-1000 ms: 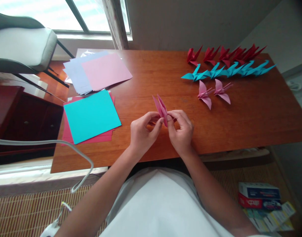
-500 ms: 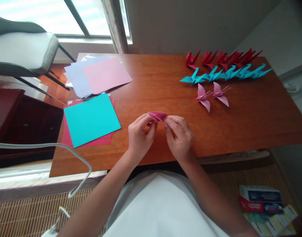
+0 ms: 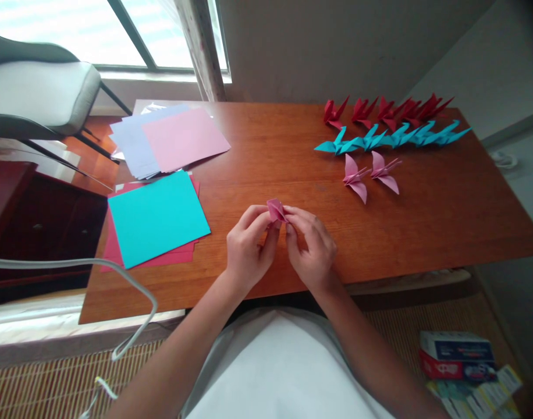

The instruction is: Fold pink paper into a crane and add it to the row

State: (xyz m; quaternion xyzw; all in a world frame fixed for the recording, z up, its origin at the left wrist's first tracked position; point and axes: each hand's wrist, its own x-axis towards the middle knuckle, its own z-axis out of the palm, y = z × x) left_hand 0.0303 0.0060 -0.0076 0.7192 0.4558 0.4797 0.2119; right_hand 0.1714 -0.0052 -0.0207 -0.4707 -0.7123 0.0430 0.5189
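A small folded pink paper piece [image 3: 275,209] is pinched between both my hands above the wooden table [image 3: 445,215]. My left hand [image 3: 247,247] grips it from the left with curled fingers. My right hand [image 3: 310,247] pinches it from the right. Most of the piece is hidden by my fingertips. Two finished pink paper cranes [image 3: 369,174] lie on the table up and to the right of my hands.
Rows of teal cranes [image 3: 393,137] and red cranes [image 3: 384,109] line the far right. A teal sheet [image 3: 157,216] on red sheets and a pink and lilac paper stack [image 3: 168,139] lie left. A chair [image 3: 39,87] stands far left; boxes [image 3: 462,355] sit on the floor.
The pink piece stood upright between my fingers a second ago; it has since been turned flat and drawn in, with less of it showing. My hands stay close together.
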